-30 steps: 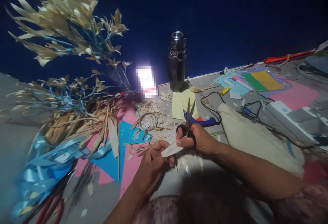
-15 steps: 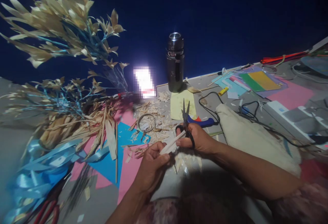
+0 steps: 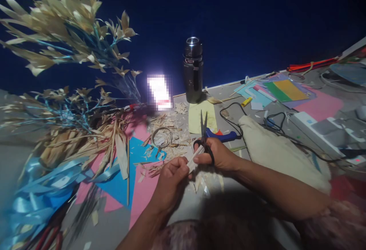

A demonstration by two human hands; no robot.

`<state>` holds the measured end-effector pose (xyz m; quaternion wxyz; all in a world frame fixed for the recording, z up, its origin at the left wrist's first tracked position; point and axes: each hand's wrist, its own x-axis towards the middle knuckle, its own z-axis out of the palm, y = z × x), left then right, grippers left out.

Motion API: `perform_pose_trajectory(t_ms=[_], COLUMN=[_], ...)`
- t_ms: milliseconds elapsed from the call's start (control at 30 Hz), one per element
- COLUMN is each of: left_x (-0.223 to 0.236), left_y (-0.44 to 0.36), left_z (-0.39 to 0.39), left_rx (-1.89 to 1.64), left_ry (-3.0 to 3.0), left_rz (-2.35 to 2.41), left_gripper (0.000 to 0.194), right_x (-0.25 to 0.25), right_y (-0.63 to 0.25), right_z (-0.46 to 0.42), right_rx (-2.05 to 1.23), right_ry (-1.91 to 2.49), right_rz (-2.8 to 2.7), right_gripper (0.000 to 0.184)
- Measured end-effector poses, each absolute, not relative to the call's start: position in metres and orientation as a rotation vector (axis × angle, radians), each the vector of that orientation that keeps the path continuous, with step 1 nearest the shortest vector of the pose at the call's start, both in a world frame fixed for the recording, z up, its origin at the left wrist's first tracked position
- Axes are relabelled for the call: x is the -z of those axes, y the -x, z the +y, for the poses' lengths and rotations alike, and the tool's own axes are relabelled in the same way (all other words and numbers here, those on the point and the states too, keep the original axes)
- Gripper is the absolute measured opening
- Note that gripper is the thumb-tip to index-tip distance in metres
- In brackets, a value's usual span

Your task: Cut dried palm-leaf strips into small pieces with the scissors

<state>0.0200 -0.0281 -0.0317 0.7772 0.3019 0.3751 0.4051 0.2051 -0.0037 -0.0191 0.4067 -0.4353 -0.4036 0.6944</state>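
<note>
My left hand pinches the lower end of a pale, folded strip, which looks like dried husk. Fingers of my right hand are wrapped round black-handled scissors. The scissor blades point up and away, slightly parted, with nothing between them. My right thumb presses against the strip's upper part, so both hands touch it. Just beyond my right hand lies a blue glue gun with an orange trigger, partly hidden by that hand and the scissors.
Husk scraps surround a tape roll. A dark flask stands at the back on the table. Husk flowers on blue stems rise at left, above blue ribbon. At right are a cream cloth and a white power strip.
My left hand has come closer to my right, and less of the pale strip shows between them. The scissors stay in my right hand. The whole view has shifted slightly.
</note>
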Motion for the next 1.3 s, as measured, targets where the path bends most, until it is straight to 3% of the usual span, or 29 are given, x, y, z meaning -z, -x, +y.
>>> perform_pose_trajectory(t_ms=[267, 400, 567, 767, 867, 933, 1067, 1300], left_x=[0.024, 0.027, 0.025, 0.021, 0.021, 0.022, 0.023, 0.021], left_y=[-0.013, -0.016, -0.014, -0.005, -0.005, -0.008, -0.015, -0.012], left_z=[-0.027, -0.026, -0.023, -0.021, -0.021, -0.022, -0.025, -0.023], left_rx=[-0.892, -0.808, -0.78, -0.851, -0.911, -0.935, -0.908, -0.914], left_ry=[-0.648, -0.902, -1.06, -0.931, -0.875, -0.895, -0.972, -0.719], left_rz=[0.842, 1.023, 1.007, 0.925, 0.97, 1.03, 1.021, 0.861], left_gripper=[0.042, 0.029, 0.031, 0.034, 0.035, 0.033, 0.026, 0.032], right_x=[0.019, 0.016, 0.018, 0.022, 0.022, 0.021, 0.023, 0.022], right_y=[-0.203, -0.204, -0.205, -0.213, -0.213, -0.209, -0.197, -0.203], right_z=[-0.004, -0.005, -0.005, 0.002, 0.003, -0.001, -0.012, -0.007], right_rx=[-1.721, -1.783, -1.86, -1.958, -1.934, -1.946, -1.857, -1.869], right_ry=[1.142, 1.133, 1.057, 0.809, 0.746, 0.776, 0.938, 0.923], right_rz=[-0.967, -1.081, -1.038, -0.75, -0.723, -0.824, -0.948, -0.776], right_gripper=[0.04, 0.041, 0.036, 0.034, 0.045, 0.051, 0.04, 0.045])
